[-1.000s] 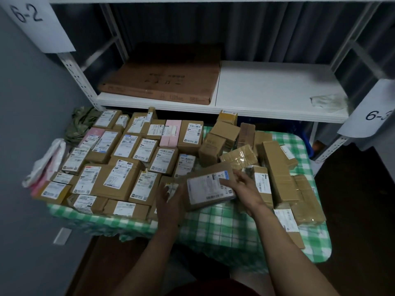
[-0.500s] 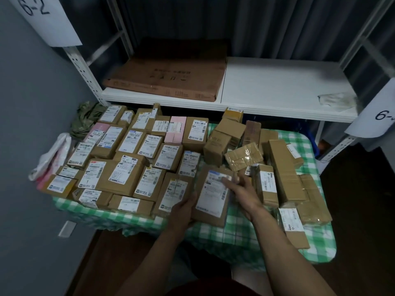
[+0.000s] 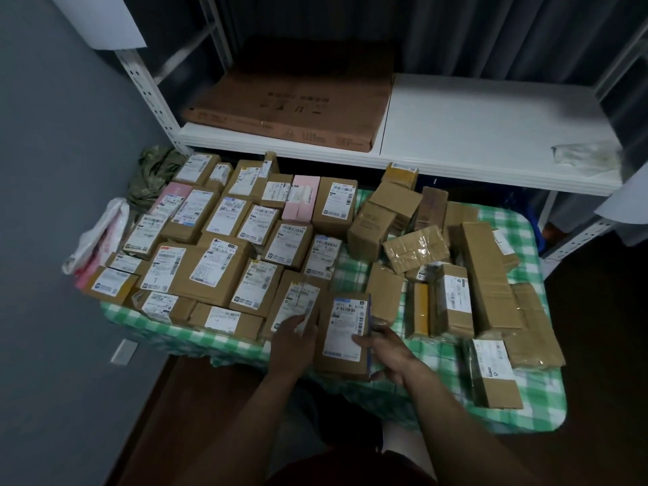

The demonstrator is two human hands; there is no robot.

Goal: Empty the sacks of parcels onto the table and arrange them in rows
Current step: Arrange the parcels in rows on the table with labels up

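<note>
Change: brown cardboard parcel with a white label (image 3: 345, 333), raised a second ago, now flat on green-checked desk (image 3: 438, 359) between my hands | right hand (image 3: 387, 349) grips its edge | left hand (image 3: 292, 340) flat, fingers relaxed, on neighbouring labelled box (image 3: 298, 303) | front row extended; heap of unsorted brown boxes (image 3: 417, 250) beyond right hand remains.

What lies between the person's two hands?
A label-up cardboard parcel, gripped at its right edge by the right hand, the left hand beside it; head view.

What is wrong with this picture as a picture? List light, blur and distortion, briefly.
Head view: dim and underexposed overall, the white shelf brightest, the floor at right almost black; wide-angle distortion slants the shelf upright; fine print on the labelled parcel in the right hand is soft, unreadable; no strong glare.
</note>
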